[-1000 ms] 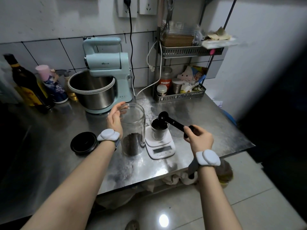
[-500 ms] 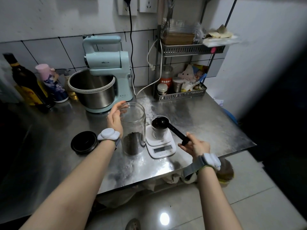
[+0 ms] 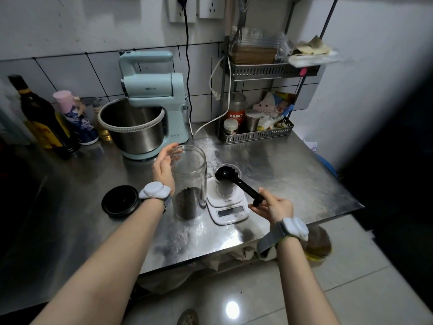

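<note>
Now, right grip (image 3: 276, 208): fingers curled round the tail end of the black scoop (image 3: 236, 181) handle, right of centre; it holds nothing else.
Scoop: its bowl is over the mouth of the small cup (image 3: 226, 190); I cannot tell whether it carries beans.
Cup: stands on the white scale (image 3: 228, 207) at the centre of the frame; its bottom looks dark, so some beans seem to be in.
Left grip (image 3: 164, 168): cupped round the upper wall of the glass jar (image 3: 189, 179), just left of the scale.
Jar: open, with coffee beans (image 3: 187, 204) low inside; its black lid (image 3: 120, 201) lies on the bench (image 3: 293, 174) at centre left.
Progress: dosing looks under way; reaching the weight and lidding the jar are probably left.
Writing: the scale's display and brand word are unreadable; the mixer (image 3: 152, 90) logo is too small; the red-labelled tin (image 3: 236, 112) bears characters I cannot read.
</note>
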